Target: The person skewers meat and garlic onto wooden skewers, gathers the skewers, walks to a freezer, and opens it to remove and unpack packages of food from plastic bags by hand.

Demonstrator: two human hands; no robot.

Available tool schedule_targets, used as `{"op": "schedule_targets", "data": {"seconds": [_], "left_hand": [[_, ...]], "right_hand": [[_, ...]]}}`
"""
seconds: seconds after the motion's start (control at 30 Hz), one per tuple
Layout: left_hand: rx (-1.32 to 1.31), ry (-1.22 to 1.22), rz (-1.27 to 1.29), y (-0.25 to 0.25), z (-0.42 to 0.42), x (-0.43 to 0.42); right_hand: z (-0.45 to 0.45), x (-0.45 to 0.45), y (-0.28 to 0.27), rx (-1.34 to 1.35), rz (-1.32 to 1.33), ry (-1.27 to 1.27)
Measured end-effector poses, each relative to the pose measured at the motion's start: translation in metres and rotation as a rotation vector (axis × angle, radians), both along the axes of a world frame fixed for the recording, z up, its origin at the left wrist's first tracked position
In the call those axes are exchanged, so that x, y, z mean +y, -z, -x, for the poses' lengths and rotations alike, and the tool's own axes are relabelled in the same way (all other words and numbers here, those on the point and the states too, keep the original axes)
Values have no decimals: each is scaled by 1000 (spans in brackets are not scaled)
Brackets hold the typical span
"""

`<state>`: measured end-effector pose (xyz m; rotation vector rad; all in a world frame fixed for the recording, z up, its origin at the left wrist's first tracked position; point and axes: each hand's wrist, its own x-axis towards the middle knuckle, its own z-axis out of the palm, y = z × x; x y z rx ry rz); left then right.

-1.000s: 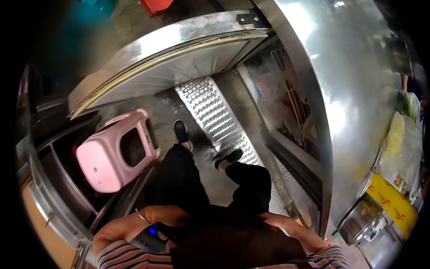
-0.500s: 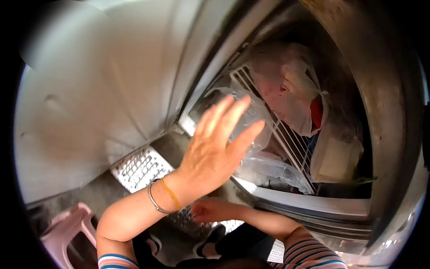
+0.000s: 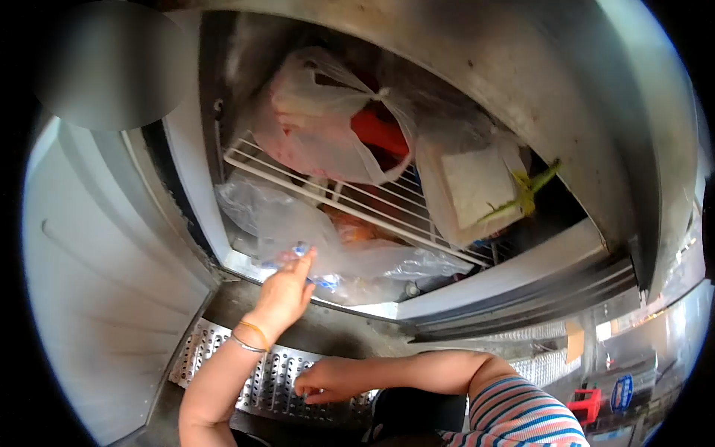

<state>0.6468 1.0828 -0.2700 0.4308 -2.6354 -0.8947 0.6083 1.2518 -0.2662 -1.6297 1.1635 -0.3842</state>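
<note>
My left hand (image 3: 283,296), with a yellow band and a metal bracelet at its wrist, reaches to the front of an open fridge. Its fingers point forward at a clear plastic bag (image 3: 272,216) below the wire shelf; whether they touch it I cannot tell. Blue-and-white printed wrapping (image 3: 325,281) shows by the fingertips. Over the metal floor grate hangs my right hand (image 3: 328,380), fingers loosely curled and slightly apart with nothing seen in them. A knotted white plastic bag (image 3: 320,141) with something red inside lies on the wire shelf (image 3: 357,200).
Right on the shelf is another bag (image 3: 477,186) with a pale block and a green stem (image 3: 532,186). The fridge door (image 3: 97,283) stands open at left. Underneath lies a perforated metal grate (image 3: 261,380). A red stool-like object (image 3: 586,404) is far right.
The view has turned toward the fridge interior. My left hand has gone from raised and spread to low, reaching at the clear bag. My right hand still hangs low, loosely curled.
</note>
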Motion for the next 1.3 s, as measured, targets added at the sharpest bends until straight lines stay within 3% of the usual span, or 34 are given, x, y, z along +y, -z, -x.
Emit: {"op": "schedule_targets", "data": {"seconds": [0.1,0.2,0.3,0.33,0.37,0.43,0.47,0.5,0.57,0.63,0.77,0.83,0.87,0.93,0.97,1.0,1.07,1.2,1.3], "left_hand": [[-104,43,195,-24,-6,-9],[-203,87,212,-65,-18,-14],[-139,110,204,-85,-28,-14],[-70,130,223,-88,-30,-13],[-71,122,227,-89,-30,-11],[-36,171,246,-91,-30,-7],[-44,163,248,-94,-30,-5],[-17,178,230,-96,-29,-2],[2,194,186,-96,-28,-1],[39,192,186,-92,-30,-4],[55,203,183,-89,-30,-8],[92,200,151,-91,-33,-4],[136,190,133,-93,-30,-4],[151,221,82,-94,-29,-2],[156,246,27,-94,-29,-1],[152,254,34,-93,-28,2],[115,230,103,-92,-24,7],[158,256,79,-101,-25,17],[195,348,-22,-95,-23,18]], "right_hand": [[4,-7,-42,16,227,180],[34,6,-100,143,633,665],[96,21,-159,637,1257,1232],[120,19,-186,937,1293,1271],[141,11,-199,1036,1375,1323],[191,1,-219,1255,1174,1258],[216,-10,-222,1242,1175,1257],[237,-21,-220,1486,1169,1263],[249,-16,-221,1729,1140,1249],[246,-13,-234,1677,900,1284],[208,-4,-223,1804,957,1189],[191,-1,-220,1586,796,1318],[189,-3,-215,1594,792,1327],[186,-15,-204,1807,1175,1100],[189,-24,-205,1895,1198,1011],[193,-31,-209,1896,1193,1025],[200,-41,-224,1755,628,1217],[204,-28,-219,1807,821,1066],[198,-16,-221,1346,852,1212]]}}
